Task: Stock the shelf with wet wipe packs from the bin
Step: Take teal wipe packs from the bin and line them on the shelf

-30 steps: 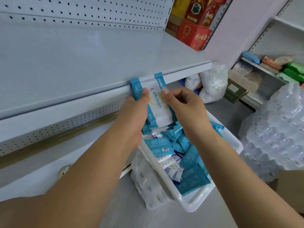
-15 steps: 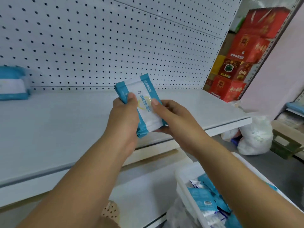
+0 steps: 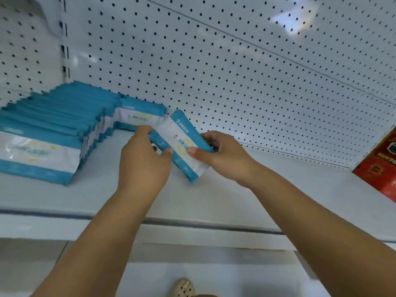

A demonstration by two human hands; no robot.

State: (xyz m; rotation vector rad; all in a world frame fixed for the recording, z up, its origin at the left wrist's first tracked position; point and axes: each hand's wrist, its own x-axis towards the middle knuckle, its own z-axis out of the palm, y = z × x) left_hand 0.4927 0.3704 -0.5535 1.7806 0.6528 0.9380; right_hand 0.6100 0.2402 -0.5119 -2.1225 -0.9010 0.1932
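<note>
Since a second ago both hands have carried the pack from the bin by the shelf's front edge to deep over the shelf board, and the view has swung up with them, so the row of stocked packs now shows on the left.

The white metal shelf (image 3: 267, 189) runs across the view, backed by a white pegboard panel (image 3: 235, 71) dotted with dark holes. Its pale front rail (image 3: 203, 229) crosses below the forearms, and a lower white shelf (image 3: 225, 275) lies beneath it. A red printed carton (image 3: 379, 168) stands at the far right of the shelf. On the left, a row of teal-and-white wet wipe packs (image 3: 53, 129) stands on edge, front to back. Behind it, against the pegboard, another teal-and-white pack (image 3: 139, 116) faces forward.

The left hand (image 3: 143, 161) grips the held teal-and-white wet wipe pack (image 3: 182, 144) at its left edge, with the fingers curled over it and the thumb on its face. The right hand (image 3: 222, 155) grasps the right edge, with the thumb pressed flat on the white panel and the fingers curled behind. The pack is tilted, its top end lying close to the pack by the pegboard. Its lower corner is low over the shelf board, and I cannot tell whether it touches.
</note>
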